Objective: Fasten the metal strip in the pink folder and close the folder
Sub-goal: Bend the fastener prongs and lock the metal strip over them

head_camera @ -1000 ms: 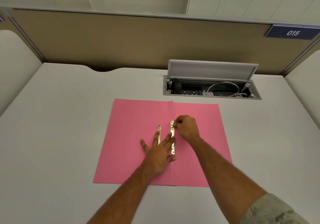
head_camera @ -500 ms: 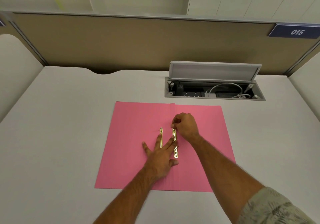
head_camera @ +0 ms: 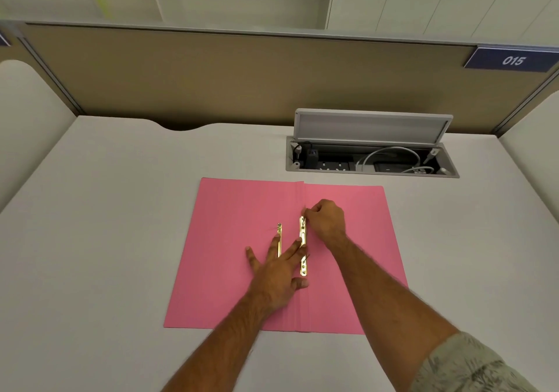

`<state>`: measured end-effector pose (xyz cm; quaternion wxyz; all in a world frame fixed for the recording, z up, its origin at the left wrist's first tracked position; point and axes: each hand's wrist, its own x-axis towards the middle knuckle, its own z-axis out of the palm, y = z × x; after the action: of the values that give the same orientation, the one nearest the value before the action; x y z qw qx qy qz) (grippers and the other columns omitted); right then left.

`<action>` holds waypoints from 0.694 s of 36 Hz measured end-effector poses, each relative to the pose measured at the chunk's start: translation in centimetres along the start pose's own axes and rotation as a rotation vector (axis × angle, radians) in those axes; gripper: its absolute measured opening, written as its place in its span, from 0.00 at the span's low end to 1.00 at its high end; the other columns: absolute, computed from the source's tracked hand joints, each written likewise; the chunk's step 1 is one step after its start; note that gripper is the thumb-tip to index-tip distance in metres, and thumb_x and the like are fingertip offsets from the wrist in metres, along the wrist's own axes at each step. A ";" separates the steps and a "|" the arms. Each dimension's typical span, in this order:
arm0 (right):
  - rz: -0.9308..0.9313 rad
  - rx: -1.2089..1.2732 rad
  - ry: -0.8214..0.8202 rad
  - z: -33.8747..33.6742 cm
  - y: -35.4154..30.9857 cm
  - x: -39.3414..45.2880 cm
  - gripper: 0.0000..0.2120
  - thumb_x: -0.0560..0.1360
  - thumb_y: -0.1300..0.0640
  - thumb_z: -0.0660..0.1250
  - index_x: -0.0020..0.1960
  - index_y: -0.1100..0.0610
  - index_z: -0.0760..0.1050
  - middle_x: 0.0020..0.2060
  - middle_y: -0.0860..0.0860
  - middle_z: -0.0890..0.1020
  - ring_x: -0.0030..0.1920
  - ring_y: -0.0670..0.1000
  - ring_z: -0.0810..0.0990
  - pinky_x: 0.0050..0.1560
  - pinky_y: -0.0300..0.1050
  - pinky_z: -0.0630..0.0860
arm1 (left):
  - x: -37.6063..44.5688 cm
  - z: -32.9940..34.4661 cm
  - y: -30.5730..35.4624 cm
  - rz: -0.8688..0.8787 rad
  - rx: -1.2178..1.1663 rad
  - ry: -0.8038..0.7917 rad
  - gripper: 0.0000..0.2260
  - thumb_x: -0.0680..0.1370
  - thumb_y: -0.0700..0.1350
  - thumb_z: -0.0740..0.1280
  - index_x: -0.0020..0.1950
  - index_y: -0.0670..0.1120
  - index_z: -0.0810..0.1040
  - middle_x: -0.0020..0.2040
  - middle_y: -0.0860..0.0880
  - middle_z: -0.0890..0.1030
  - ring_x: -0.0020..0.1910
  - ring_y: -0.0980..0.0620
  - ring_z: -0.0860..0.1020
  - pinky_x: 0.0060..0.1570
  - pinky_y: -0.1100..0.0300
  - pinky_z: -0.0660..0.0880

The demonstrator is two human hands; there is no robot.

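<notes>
The pink folder (head_camera: 230, 240) lies open and flat on the white desk. Along its centre fold sits a gold metal strip (head_camera: 302, 248), with a thin prong standing up near each end. A second, narrower gold strip (head_camera: 279, 239) lies a little to the left. My left hand (head_camera: 279, 273) rests flat with fingers spread, its fingertips pressing on both strips. My right hand (head_camera: 326, 219) pinches the thin prong at the far end of the centre strip between thumb and fingers.
An open cable box (head_camera: 372, 157) with its lid up, sockets and white cables is sunk in the desk just behind the folder. A tan partition (head_camera: 242, 77) walls the back, with a blue "015" plate (head_camera: 512, 60). White desk (head_camera: 90, 240) surrounds the folder.
My right hand has lifted slightly off the strip's far end, fingers now pinching the prong. The left hand has stayed pressed on the strips. The view shifted a little.
</notes>
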<state>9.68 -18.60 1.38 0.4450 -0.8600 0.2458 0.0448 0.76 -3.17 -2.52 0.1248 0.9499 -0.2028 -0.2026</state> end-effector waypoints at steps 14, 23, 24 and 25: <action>0.125 0.073 -0.216 -1.4 3.3 -6.6 0.08 0.67 0.53 0.70 0.42 0.56 0.82 0.36 0.52 0.87 0.43 0.54 0.87 0.53 0.56 0.84 | -0.1 -0.9 -0.4 0.003 -0.098 0.029 0.37 0.75 0.69 0.64 0.80 0.68 0.50 0.81 0.67 0.49 0.82 0.47 0.40 0.69 0.25 0.32; -0.001 -0.001 -0.201 -1.9 4.5 -8.6 0.08 0.64 0.59 0.74 0.44 0.53 0.86 0.33 0.51 0.87 0.37 0.53 0.87 0.47 0.55 0.85 | 0.0 -1.0 -0.5 0.004 -0.084 0.026 0.38 0.75 0.70 0.62 0.81 0.66 0.50 0.81 0.67 0.48 0.82 0.49 0.40 0.69 0.25 0.33; -0.022 -0.028 -0.204 -1.9 4.5 -8.8 0.08 0.65 0.59 0.74 0.44 0.53 0.87 0.34 0.50 0.87 0.38 0.53 0.87 0.48 0.55 0.84 | 0.0 -0.9 -0.5 0.006 -0.086 0.024 0.38 0.75 0.70 0.62 0.81 0.65 0.51 0.81 0.67 0.48 0.82 0.49 0.39 0.69 0.25 0.33; -0.049 -0.062 -0.201 -1.9 4.6 -9.0 0.07 0.66 0.59 0.73 0.44 0.53 0.87 0.35 0.49 0.87 0.39 0.52 0.86 0.48 0.54 0.84 | 0.0 -0.9 -0.6 0.009 -0.089 0.018 0.38 0.75 0.70 0.62 0.81 0.66 0.51 0.81 0.67 0.48 0.82 0.49 0.39 0.69 0.25 0.33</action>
<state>-0.62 -18.86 1.78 0.4416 -0.8703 0.1772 0.1272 1.33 -2.52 -1.92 0.1695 0.9442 -0.1967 -0.2024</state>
